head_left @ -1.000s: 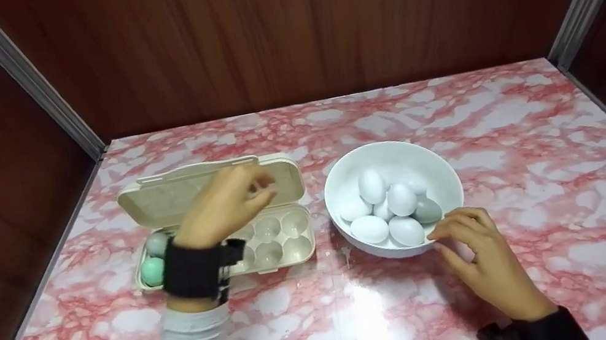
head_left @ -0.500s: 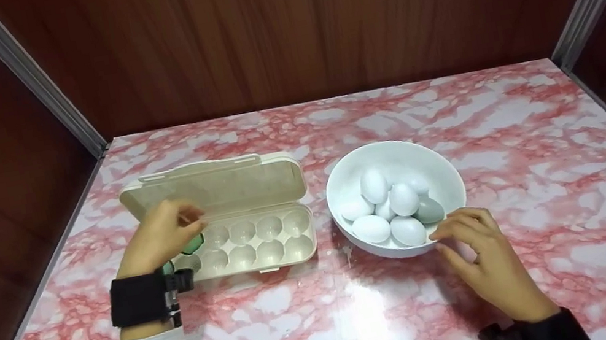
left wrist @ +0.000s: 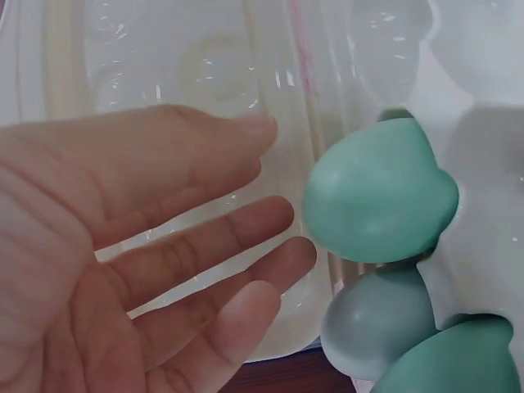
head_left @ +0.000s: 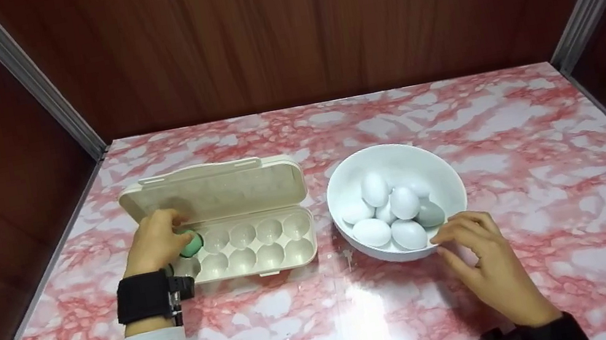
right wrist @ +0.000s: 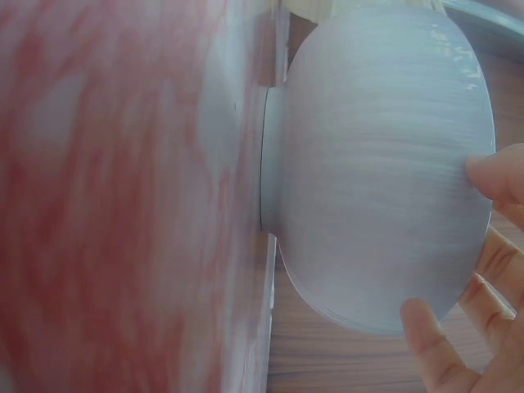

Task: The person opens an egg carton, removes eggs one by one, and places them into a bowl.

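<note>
A beige egg box (head_left: 288, 263) lies with its lid raised on the left side of the table. My left hand (head_left: 157, 242) hovers over its left end, fingers apart and loosely bent. In the left wrist view, a green egg (left wrist: 377, 196) sits in a cup just beyond the fingertips, with a gap between. Beside it are a grey-blue egg (left wrist: 377, 323) and another green egg (left wrist: 458, 364). My right hand (head_left: 490, 261) holds the near right rim of a white bowl (head_left: 394, 157), its thumb outside. Several white eggs (head_left: 372, 232) and a grey-green egg (head_left: 429, 214) lie in the bowl.
The table (head_left: 588, 194) has a red and white marbled top. Dark wooden panels (head_left: 309, 25) stand behind it and on both sides. The raised lid (head_left: 225, 190) leans back behind the cups.
My left hand has swung left from above the middle of the egg box to its left end. A green egg now rests in the upper row. The right hand stays at the bowl.
</note>
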`<state>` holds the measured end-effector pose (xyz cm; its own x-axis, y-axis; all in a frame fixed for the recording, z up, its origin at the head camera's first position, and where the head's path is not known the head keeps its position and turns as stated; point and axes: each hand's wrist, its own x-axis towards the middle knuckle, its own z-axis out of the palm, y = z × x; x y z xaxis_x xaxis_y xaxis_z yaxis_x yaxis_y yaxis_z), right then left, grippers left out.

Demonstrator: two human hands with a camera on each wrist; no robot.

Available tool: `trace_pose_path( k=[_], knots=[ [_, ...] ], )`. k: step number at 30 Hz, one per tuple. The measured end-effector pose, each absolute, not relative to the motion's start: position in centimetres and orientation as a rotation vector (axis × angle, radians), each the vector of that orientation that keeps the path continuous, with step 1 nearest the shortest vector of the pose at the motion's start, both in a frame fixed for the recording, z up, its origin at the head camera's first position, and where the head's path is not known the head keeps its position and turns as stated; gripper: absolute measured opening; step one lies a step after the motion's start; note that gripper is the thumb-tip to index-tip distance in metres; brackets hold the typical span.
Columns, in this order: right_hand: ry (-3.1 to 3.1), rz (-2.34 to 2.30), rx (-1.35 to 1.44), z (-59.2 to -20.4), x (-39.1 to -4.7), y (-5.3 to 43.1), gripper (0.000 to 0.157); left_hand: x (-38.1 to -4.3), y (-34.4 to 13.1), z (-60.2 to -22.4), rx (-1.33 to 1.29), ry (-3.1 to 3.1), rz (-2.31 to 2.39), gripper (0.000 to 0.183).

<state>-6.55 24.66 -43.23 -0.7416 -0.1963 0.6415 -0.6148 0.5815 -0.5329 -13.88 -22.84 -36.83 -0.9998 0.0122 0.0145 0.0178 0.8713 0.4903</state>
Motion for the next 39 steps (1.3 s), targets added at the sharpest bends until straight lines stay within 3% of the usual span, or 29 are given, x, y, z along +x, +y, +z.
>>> trace_pose_path(
  k=[26, 39],
  knots=[
    [-2.295, 1.076, 0.644, -43.3, -6.3, 24.5, 0.038, -13.5, -23.2, -38.2, -0.025, -2.985, -0.688, 0.026],
    [-2.270, 1.071, 0.662, -43.2, -6.5, 24.7, 0.037, -12.2, -22.7, -35.7, -0.102, -2.920, -0.688, 0.033]
  ],
)
